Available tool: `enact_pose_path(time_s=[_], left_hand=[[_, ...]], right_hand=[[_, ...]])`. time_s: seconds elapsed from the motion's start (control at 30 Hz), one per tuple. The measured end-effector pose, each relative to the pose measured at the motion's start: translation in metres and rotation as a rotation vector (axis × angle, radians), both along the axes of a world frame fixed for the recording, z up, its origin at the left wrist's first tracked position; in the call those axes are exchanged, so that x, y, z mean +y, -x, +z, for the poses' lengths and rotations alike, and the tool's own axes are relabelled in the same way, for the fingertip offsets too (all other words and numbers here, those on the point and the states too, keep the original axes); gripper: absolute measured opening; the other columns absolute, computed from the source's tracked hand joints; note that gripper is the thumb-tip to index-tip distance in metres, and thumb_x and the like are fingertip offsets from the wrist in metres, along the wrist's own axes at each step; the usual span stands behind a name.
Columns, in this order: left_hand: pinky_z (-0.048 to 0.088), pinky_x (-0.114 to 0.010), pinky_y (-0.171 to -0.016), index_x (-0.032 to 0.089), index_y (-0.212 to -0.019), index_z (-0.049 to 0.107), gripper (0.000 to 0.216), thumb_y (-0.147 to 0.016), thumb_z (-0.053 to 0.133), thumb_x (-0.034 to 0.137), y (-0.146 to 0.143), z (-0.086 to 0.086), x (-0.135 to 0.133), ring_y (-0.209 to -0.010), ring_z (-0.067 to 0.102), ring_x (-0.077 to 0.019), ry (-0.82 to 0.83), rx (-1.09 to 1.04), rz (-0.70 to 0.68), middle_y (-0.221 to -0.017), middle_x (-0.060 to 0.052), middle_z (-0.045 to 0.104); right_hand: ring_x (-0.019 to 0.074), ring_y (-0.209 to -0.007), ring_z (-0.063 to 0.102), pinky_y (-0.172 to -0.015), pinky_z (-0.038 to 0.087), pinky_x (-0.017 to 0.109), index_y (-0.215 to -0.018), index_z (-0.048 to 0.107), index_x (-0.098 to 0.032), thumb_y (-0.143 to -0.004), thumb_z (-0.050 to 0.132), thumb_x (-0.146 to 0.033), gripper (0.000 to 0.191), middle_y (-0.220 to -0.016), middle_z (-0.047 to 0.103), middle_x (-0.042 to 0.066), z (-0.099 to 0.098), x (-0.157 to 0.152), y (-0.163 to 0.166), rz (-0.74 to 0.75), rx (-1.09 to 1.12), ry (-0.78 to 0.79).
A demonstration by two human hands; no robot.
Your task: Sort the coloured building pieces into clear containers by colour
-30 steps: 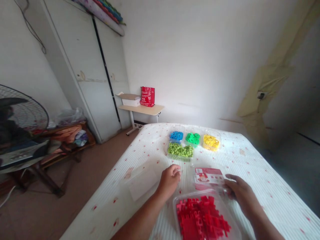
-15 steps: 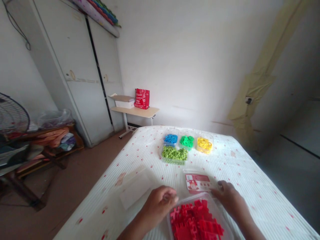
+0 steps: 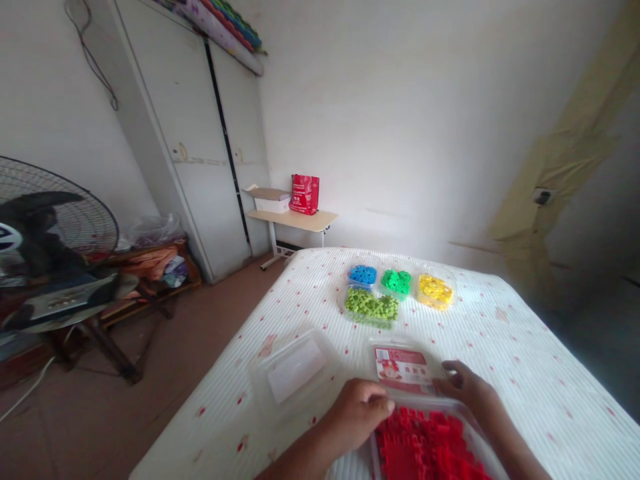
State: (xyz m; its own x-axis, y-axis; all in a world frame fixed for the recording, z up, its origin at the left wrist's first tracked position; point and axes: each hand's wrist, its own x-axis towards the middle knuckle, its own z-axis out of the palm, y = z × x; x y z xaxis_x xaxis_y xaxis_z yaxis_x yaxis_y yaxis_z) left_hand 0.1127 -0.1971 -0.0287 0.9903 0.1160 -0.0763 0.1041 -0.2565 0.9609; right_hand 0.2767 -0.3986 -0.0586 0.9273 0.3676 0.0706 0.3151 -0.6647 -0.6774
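A clear plastic box of red interlocking pieces lies at the near edge of the white spotted bed. My left hand has its fingers curled at the box's left far corner, touching the red pieces. My right hand grips the box's far right rim with bent fingers. Just beyond the hands lies a red and white printed lid. A clear lid lies to the left.
Farther up the bed stand small boxes of light green, blue, green and yellow pieces. A standing fan and cluttered bench are at left, a wardrobe and a small table with a red bag behind.
My left hand has drawn back from the bed onto the left corner of the red box. My right hand has stayed on the far rim. The view has swung about.
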Motion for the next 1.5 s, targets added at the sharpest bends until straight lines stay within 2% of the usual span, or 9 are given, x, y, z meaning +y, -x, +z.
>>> enact_pose_path(time_s=[0.13, 0.3, 0.43, 0.5, 0.6, 0.7, 1.03, 1.27, 1.5], left_hand=[[0.025, -0.019, -0.049, 0.011, -0.06, 0.063, 0.023, -0.074, 0.05, 0.025, 0.004, -0.001, -0.001, -0.051, 0.034, -0.0077, 0.011, -0.025, 0.026, -0.05, 0.006, 0.037], [0.04, -0.02, -0.058, 0.012, -0.081, 0.069, 0.03, -0.082, 0.047, 0.032, 0.011, 0.006, 0.008, -0.063, 0.055, -0.0128, -0.067, -0.132, 0.128, -0.066, -0.001, 0.063], [0.043, -0.032, -0.086, 0.02, -0.104, 0.064, 0.032, -0.073, 0.057, 0.023, 0.031, 0.017, 0.043, -0.097, 0.058, -0.0207, -0.489, -0.214, 0.327, -0.105, -0.008, 0.065], [0.032, -0.043, -0.099, 0.024, -0.115, 0.059, 0.055, -0.06, 0.066, 0.022, 0.044, 0.019, 0.062, -0.118, 0.044, -0.0287, -0.784, -0.082, 0.336, -0.124, -0.01, 0.055], [0.018, -0.054, -0.103, 0.029, -0.13, 0.045, 0.083, -0.051, 0.071, 0.032, 0.056, 0.016, 0.083, -0.131, 0.024, -0.0362, -0.987, 0.247, 0.314, -0.143, -0.009, 0.033], [0.019, -0.05, -0.104, 0.034, -0.131, 0.041, 0.078, -0.057, 0.066, 0.034, 0.058, 0.014, 0.09, -0.132, 0.025, -0.0316, -1.019, 0.325, 0.25, -0.145, -0.005, 0.03], [0.035, -0.034, -0.099, 0.03, -0.124, 0.051, 0.046, -0.078, 0.047, 0.028, 0.056, 0.033, 0.098, -0.116, 0.049, -0.0185, -0.899, 0.046, 0.214, -0.127, -0.002, 0.055], [0.03, -0.038, -0.102, 0.031, -0.12, 0.055, 0.057, -0.064, 0.063, 0.03, 0.055, 0.027, 0.107, -0.119, 0.046, -0.024, -0.98, 0.098, 0.116, -0.133, -0.005, 0.048], [0.016, -0.054, -0.101, 0.036, -0.135, 0.034, 0.086, -0.055, 0.066, 0.041, 0.057, 0.006, 0.109, -0.133, 0.019, -0.0359, -1.122, 0.278, 0.304, -0.147, -0.006, 0.024]], right_hand=[[0.0208, -0.056, 0.062, -0.054, 0.043, 0.029, -0.079, 0.06, -0.023, -0.062, 0.055, -0.047, 0.03, -0.059, 0.066, 0.001, 0.0, -0.002, -0.003, -0.025, 0.03, -0.025], [0.0219, -0.059, 0.064, -0.056, 0.044, 0.03, -0.08, 0.062, -0.024, -0.066, 0.051, -0.047, 0.029, -0.065, 0.069, 0.003, 0.005, -0.004, -0.002, -0.073, 0.05, -0.04], [0.0198, -0.054, 0.062, -0.054, 0.045, 0.03, -0.084, 0.061, -0.023, -0.068, 0.049, -0.048, 0.032, -0.067, 0.07, 0.003, 0.005, -0.007, 0.0, -0.067, 0.076, -0.035], [0.0182, -0.05, 0.061, -0.051, 0.044, 0.029, -0.087, 0.06, -0.022, -0.069, 0.047, -0.05, 0.036, -0.068, 0.07, 0.003, 0.005, -0.008, 0.0, -0.058, 0.104, -0.023], [0.0184, -0.054, 0.062, -0.053, 0.045, 0.028, -0.087, 0.061, -0.021, -0.069, 0.047, -0.051, 0.038, -0.068, 0.07, 0.002, 0.005, -0.009, 0.001, -0.047, 0.097, -0.007], [0.0204, -0.065, 0.065, -0.059, 0.046, 0.027, -0.086, 0.064, -0.021, -0.068, 0.048, -0.05, 0.037, -0.071, 0.071, 0.003, 0.005, -0.009, 0.001, -0.022, 0.039, -0.013], [0.0193, -0.059, 0.063, -0.055, 0.044, 0.027, -0.085, 0.065, -0.021, -0.066, 0.049, -0.047, 0.036, -0.069, 0.071, 0.002, 0.006, -0.009, 0.002, -0.03, 0.069, -0.033], [0.0149, -0.047, 0.056, -0.047, 0.04, 0.026, -0.088, 0.064, -0.019, -0.067, 0.048, -0.047, 0.038, -0.062, 0.068, 0.0, 0.01, -0.008, 0.007, -0.02, 0.13, -0.066], [0.0152, -0.048, 0.056, -0.047, 0.041, 0.026, -0.088, 0.063, -0.019, -0.068, 0.047, -0.045, 0.036, -0.063, 0.068, 0.0, 0.01, -0.007, 0.007, -0.013, 0.113, -0.062]])
